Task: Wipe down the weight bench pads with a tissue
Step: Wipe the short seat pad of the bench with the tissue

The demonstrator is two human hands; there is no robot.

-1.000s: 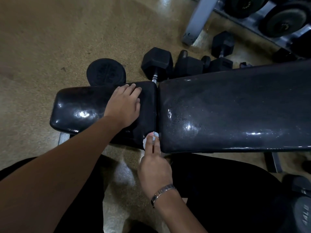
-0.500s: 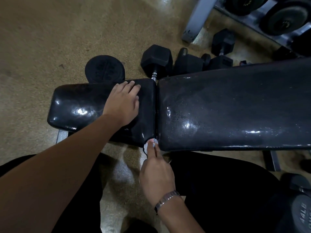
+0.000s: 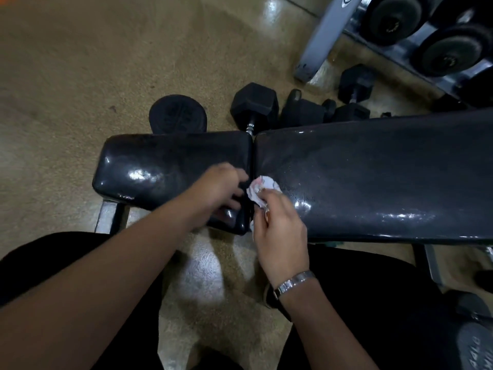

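Fingers (image 3: 274, 200) of the right hand (image 3: 280, 228) pinch a crumpled tissue (image 3: 260, 188), which bulges past the fingertips onto the back pad (image 3: 373, 177) beside the gap (image 3: 252, 158). The blurred left hand (image 3: 220, 188) is over the seat pad (image 3: 165, 158), just left of the tissue; its grip cannot be told.

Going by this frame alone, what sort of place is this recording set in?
Most likely a gym's free-weights area. A padded weight bench fills the middle, hex dumbbells lie on the floor behind it, and a metal rack at the top right holds round dumbbells.
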